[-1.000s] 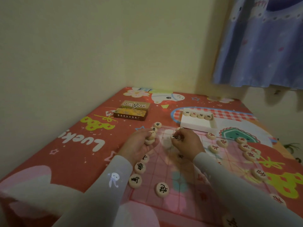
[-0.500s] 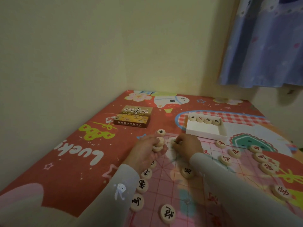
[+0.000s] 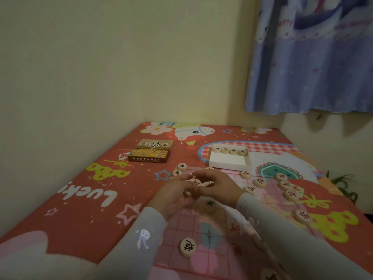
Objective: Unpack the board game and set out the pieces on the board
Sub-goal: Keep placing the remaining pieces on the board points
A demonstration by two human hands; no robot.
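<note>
The pink grid board [image 3: 212, 235] lies on the red mat. My left hand [image 3: 175, 199] is curled round a few round wooden pieces [image 3: 187, 193] over the board's far left corner. My right hand [image 3: 220, 187] meets it from the right and pinches one wooden piece [image 3: 209, 184] between thumb and fingers. Black-lettered pieces lie at the far left corner [image 3: 182, 166], in the middle [image 3: 210, 203] and near me [image 3: 188, 247]. Several red-lettered pieces [image 3: 260, 181] line the board's right side.
A white tray [image 3: 230, 163] with several pieces along its far wall stands behind the board. The brown box lid [image 3: 150, 151] lies at the far left. A wall bounds the mat on the left and back; a blue curtain [image 3: 310, 67] hangs at the right.
My hands have come closer together and lifted a little off the board. The view has tipped, so the board sits lower in the frame. The pieces on the board have not moved.
</note>
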